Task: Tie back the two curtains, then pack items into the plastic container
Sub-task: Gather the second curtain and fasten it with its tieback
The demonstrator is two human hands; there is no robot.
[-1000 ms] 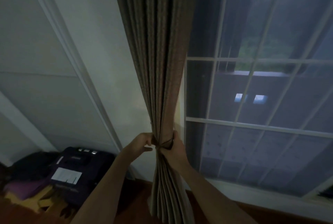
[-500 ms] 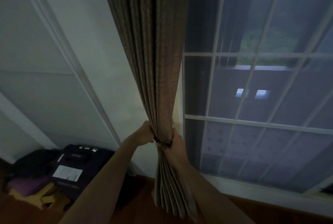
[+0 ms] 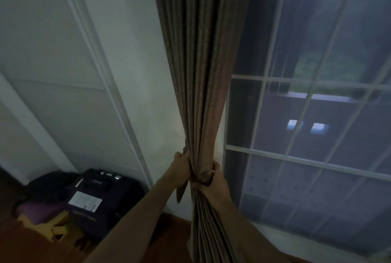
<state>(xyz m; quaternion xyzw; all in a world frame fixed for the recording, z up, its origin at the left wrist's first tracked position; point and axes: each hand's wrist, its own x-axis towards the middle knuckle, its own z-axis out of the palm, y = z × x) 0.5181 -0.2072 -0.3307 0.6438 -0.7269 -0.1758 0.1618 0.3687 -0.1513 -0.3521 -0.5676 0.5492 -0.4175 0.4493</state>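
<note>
A brown pleated curtain [image 3: 198, 61] hangs bunched between the white wall and the window. A matching fabric tie-back band [image 3: 204, 177] wraps around its gathered folds at waist height. My left hand [image 3: 182, 164] grips the band's end on the curtain's left side, and a loose tail of the band [image 3: 180, 194] hangs below it. My right hand [image 3: 213, 184] clasps the band and the bunched curtain from the right. No plastic container is in view.
The barred window [image 3: 306, 135] fills the right side, its white sill [image 3: 306, 243] low down. A dark suitcase [image 3: 101, 197] with a white paper label lies on the wooden floor [image 3: 25, 245] at lower left, beside purple and yellow items [image 3: 44, 214].
Both hands have lifted slightly along the curtain, cinching the band tighter around the folds. A tail of the band now hangs beneath the left hand. The view has tilted a little.
</note>
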